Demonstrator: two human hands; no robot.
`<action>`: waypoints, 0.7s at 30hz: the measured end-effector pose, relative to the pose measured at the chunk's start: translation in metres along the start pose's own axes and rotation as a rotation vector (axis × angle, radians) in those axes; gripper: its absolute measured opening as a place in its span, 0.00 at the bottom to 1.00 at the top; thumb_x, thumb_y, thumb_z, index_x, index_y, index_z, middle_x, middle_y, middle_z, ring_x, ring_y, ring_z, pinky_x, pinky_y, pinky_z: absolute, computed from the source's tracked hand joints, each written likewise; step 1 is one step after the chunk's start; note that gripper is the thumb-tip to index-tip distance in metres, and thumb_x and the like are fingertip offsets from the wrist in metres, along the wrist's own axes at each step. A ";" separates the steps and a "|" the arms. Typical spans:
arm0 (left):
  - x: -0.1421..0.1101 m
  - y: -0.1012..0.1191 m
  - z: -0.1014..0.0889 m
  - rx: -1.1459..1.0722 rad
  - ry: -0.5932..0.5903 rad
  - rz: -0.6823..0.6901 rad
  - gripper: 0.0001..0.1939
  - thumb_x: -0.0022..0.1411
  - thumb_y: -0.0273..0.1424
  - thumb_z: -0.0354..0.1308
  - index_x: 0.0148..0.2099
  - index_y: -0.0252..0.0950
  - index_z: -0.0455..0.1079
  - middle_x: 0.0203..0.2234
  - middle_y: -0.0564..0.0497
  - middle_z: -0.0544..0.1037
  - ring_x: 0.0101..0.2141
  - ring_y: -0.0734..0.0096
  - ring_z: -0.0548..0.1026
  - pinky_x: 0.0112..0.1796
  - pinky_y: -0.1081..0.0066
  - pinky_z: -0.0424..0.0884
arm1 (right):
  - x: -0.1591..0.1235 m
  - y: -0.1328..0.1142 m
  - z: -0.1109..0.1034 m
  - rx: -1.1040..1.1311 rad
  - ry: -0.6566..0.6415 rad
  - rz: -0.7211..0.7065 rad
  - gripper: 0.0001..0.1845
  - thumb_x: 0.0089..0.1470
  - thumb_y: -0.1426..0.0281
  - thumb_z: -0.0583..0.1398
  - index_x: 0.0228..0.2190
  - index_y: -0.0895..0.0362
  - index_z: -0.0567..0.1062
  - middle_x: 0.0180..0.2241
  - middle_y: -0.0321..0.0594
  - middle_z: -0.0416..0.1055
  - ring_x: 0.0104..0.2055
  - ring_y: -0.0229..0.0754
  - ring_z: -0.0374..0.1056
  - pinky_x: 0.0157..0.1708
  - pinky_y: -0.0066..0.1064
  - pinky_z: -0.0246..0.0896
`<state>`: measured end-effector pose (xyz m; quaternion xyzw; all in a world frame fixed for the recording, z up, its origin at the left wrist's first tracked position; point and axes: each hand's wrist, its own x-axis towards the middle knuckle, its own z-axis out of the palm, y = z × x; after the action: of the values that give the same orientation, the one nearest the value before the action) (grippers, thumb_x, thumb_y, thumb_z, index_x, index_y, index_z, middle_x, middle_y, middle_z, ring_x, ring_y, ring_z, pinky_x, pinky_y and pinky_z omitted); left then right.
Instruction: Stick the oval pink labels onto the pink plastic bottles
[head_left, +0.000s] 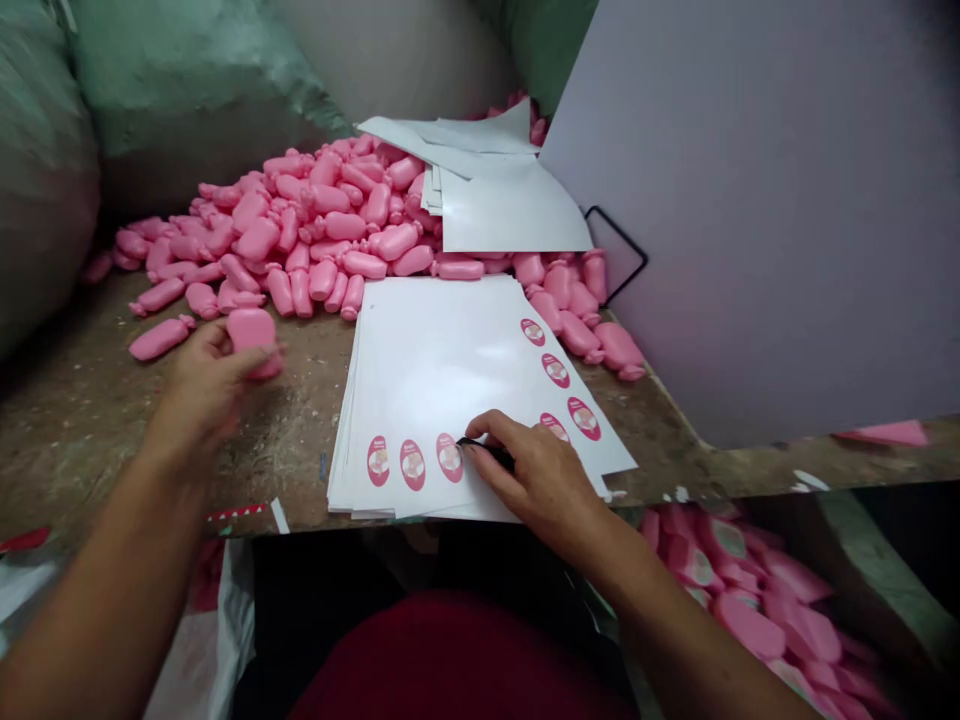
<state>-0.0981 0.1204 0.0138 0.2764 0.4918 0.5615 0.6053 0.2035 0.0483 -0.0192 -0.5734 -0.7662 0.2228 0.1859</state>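
Note:
My left hand (pixel 206 385) is closed around a pink plastic bottle (pixel 253 332), held just above the worn table at the left. My right hand (pixel 534 470) pinches a thin dark tool (pixel 487 450) with its tip at an oval pink sticker (pixel 448 457) near the front edge of a stack of white sticker sheets (pixel 442 370). Two more oval stickers lie to the left of that one, and several run down the sheet's right side. A large heap of pink bottles (pixel 315 220) lies behind the sheets.
Used white backing sheets (pixel 502 195) lie on the heap at the back. A pale board (pixel 765 200) with a black wire stand leans at the right. Green sacks (pixel 180 70) fill the back left. More pink bottles (pixel 750 610) lie in a container at the lower right.

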 end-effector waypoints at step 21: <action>-0.060 -0.089 0.095 -0.060 -0.045 -0.196 0.32 0.48 0.27 0.69 0.56 0.37 0.66 0.35 0.48 0.80 0.42 0.65 0.77 0.46 0.67 0.68 | 0.005 -0.005 0.006 -0.289 0.047 -0.052 0.07 0.61 0.70 0.56 0.35 0.56 0.74 0.25 0.39 0.78 0.25 0.43 0.68 0.31 0.33 0.46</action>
<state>0.0310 0.0652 -0.0133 0.2213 0.4856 0.5078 0.6763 0.1949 0.0512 -0.0212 -0.5790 -0.8004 0.0918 0.1249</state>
